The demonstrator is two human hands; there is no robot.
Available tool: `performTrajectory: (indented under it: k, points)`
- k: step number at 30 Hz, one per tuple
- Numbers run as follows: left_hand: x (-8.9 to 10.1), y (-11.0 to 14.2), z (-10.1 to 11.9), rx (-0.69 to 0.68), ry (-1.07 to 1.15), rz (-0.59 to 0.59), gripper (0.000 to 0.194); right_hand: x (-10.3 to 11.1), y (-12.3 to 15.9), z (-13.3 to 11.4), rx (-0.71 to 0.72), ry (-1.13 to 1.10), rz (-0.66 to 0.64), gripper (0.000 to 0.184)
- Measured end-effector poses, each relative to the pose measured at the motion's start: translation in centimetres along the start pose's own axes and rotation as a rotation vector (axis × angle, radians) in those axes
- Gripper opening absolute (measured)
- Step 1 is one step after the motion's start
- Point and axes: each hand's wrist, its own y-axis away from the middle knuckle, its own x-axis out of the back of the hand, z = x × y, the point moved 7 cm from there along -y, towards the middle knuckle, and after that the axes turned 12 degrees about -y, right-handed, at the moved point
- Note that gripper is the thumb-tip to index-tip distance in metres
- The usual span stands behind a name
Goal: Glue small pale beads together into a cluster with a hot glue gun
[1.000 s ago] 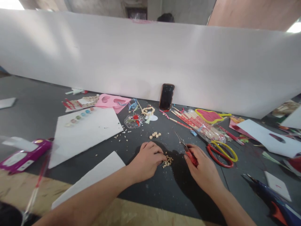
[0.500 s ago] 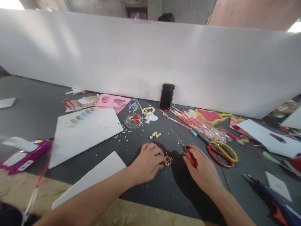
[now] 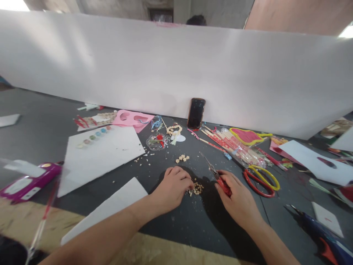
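My left hand (image 3: 171, 187) rests knuckles up on the dark table, its fingers curled and pinched at a small heap of pale wooden beads (image 3: 196, 188). What the fingertips hold is hidden. My right hand (image 3: 238, 200) is closed round the red handles of small pointed pliers (image 3: 216, 173), whose thin jaws point up and to the left, away from the beads. A second little cluster of beads (image 3: 182, 158) lies farther back.
A phone (image 3: 196, 113) leans on a long white board (image 3: 176, 70). White sheets (image 3: 99, 152) lie at left, red-and-yellow scissors (image 3: 260, 176) and bagged sticks (image 3: 234, 147) at right. A purple glue gun (image 3: 27, 182) sits far left, a blue one (image 3: 322, 235) at lower right.
Almost nothing. The pliers' tips have swung slightly to the left and my left hand's fingers have shifted a little at the bead heap.
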Motion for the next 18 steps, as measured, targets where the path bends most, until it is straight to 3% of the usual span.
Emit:
performTrajectory:
  k: [5,18]
  points:
    - [-0.13,0.09,0.05,-0.02,-0.048,-0.011,0.046,-0.01,0.03,0.05,0.002,0.007,0.003,0.01]
    - [-0.48,0.18,-0.02,-0.05,-0.1,-0.02,0.048,0.09,0.02,-0.25,0.028,0.011,0.01,0.01]
